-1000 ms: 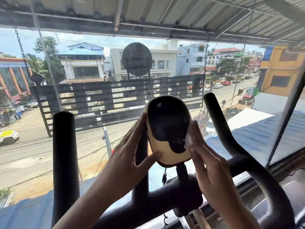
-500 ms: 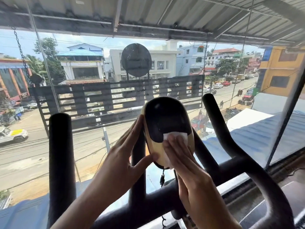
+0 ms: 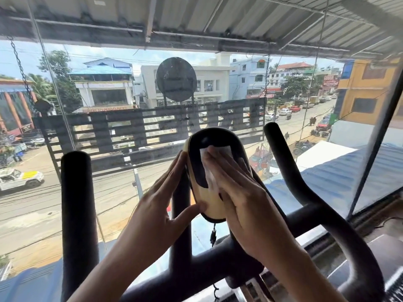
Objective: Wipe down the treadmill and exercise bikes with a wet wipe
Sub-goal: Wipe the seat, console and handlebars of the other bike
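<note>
An exercise bike's oval console (image 3: 201,168), black-faced with a cream rim, stands on a post between two black handlebar grips. My right hand (image 3: 244,197) presses a white wet wipe (image 3: 214,153) flat against the console's black face with straight fingers. My left hand (image 3: 161,205) steadies the console from its left side, fingers laid straight along the edge and thumb under its lower rim. Most of the wipe is hidden beneath my right fingers.
The left grip (image 3: 76,214) rises as a thick upright bar; the right handlebar (image 3: 294,188) curves up and away. A large glass window (image 3: 109,192) is right behind the bike, overlooking a street. A black cable (image 3: 213,234) hangs beneath the console.
My right hand has slid the wipe from the console's right edge across and up onto the black face. My left hand kept its hold on the left side.
</note>
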Demonstrator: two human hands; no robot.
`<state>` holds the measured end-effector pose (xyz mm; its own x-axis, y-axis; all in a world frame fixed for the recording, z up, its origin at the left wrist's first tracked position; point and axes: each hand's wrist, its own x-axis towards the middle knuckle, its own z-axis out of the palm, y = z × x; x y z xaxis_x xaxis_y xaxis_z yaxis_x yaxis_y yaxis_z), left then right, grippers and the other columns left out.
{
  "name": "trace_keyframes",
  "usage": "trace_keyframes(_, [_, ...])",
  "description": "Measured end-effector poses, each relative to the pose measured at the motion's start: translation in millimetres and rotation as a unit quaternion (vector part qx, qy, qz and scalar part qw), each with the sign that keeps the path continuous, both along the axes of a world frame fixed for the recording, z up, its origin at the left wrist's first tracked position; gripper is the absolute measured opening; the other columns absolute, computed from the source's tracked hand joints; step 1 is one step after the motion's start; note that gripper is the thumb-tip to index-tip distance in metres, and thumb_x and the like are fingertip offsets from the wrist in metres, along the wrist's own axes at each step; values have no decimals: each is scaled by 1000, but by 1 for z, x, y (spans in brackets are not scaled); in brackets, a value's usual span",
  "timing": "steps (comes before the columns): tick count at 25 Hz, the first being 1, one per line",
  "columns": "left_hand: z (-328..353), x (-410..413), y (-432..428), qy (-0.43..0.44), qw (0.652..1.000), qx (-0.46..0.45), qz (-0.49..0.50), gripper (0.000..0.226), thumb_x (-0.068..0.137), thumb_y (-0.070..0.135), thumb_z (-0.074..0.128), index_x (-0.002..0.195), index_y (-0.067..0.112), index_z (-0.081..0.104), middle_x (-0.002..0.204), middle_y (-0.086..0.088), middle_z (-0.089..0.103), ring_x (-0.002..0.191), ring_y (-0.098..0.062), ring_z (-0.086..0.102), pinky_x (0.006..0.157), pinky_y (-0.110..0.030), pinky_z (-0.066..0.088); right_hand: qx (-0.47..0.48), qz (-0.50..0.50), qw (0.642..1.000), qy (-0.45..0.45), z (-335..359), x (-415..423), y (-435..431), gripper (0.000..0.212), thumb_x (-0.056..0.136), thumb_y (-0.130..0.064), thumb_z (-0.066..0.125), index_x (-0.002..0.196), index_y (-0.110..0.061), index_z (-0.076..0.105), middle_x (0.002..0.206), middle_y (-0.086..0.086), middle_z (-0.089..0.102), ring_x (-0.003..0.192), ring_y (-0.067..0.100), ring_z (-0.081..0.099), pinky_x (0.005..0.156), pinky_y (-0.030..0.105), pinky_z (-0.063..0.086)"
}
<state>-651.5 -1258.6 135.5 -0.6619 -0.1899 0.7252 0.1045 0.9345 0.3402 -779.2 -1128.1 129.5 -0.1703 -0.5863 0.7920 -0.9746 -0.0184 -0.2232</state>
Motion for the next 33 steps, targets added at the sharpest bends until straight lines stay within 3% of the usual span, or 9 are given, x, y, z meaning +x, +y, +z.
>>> trace_keyframes(8, [-1, 0, -1, 2, 1000, 12, -1, 88, 75, 64, 54, 146, 50, 5, 140, 48, 7, 130, 23, 18, 99, 3, 21, -4, 3, 1000, 13, 2, 9, -1, 58, 89, 1, 45, 145, -8, 37, 152, 0, 34, 144, 9, 22, 116, 32, 26])
trace_keyframes(12, [-1, 2, 3, 9, 1000, 7, 1, 90, 76, 63, 62, 149, 43, 12, 131, 56, 6, 117, 1, 6, 97, -30, 37, -51, -38, 995, -73, -14, -5, 8, 60, 94, -2, 40, 151, -13, 24, 158, -5, 19, 146, 11, 14, 116, 32, 22])
trace_keyframes(15, [1, 1, 0, 1, 1000, -5, -7, 90, 76, 66, 57, 148, 47, 6, 139, 50, 3, 129, 22, 15, 101, 0, 24, -30, -28, 999, -10, -25, 12, 5, 68, 87, 5, 47, 149, -12, 26, 158, -3, 22, 146, 14, 16, 117, 31, 18])
trace_keyframes(19, [-1, 0, -4, 1, 1000, 20, 1, 89, 73, 64, 57, 149, 43, 16, 141, 45, 7, 128, 26, 19, 97, 5, 19, 27, -23, 994, 103, 20, 9, -16, 59, 88, -23, 39, 146, -14, 35, 154, -5, 30, 146, 10, 16, 118, 32, 14])
trace_keyframes(23, [0, 0, -3, -6, 999, 36, 2, 89, 68, 71, 53, 141, 59, 4, 133, 56, 0, 124, 31, 13, 97, 8, 14, 3, -36, 999, 3, 54, -15, -31, 50, 95, -20, 30, 140, -7, 45, 148, 6, 42, 141, 19, 31, 117, 35, 25])
trace_keyframes(25, [0, 0, -2, -14, 999, 42, 6, 90, 67, 73, 52, 137, 61, -2, 132, 58, -1, 123, 32, 12, 96, 8, 13, -23, -27, 996, -78, 52, -23, -27, 45, 97, -11, 37, 141, -5, 44, 146, 9, 43, 138, 18, 36, 113, 15, 24])
trace_keyframes(28, [0, 0, -3, -17, 999, 47, 10, 90, 66, 73, 52, 137, 63, -1, 131, 58, -1, 121, 34, 12, 96, 8, 14, -43, -73, 983, -166, 38, -22, -9, 45, 99, -5, 43, 144, -7, 38, 99, 12, 69, 90, -4, 62, 76, -6, 35])
trace_keyframes(30, [0, 1, -4, -17, 999, 48, 10, 88, 64, 74, 52, 139, 63, 6, 130, 59, 0, 119, 36, 11, 94, 9, 14, -27, -80, 974, -212, 22, -15, 4, 46, 101, -12, 40, 147, -13, 34, 67, -8, 53, 61, -9, 53, 57, 0, 37])
trace_keyframes(33, [2, 1, -2, -21, 999, 45, 12, 90, 62, 75, 51, 139, 62, 6, 120, 64, -4, 110, 42, 8, 87, 13, 16, -38, -82, 974, -209, -18, 5, 18, 48, 101, -26, 37, 147, -18, 26, 134, 14, 56, 113, -4, 54, 90, 2, 38])
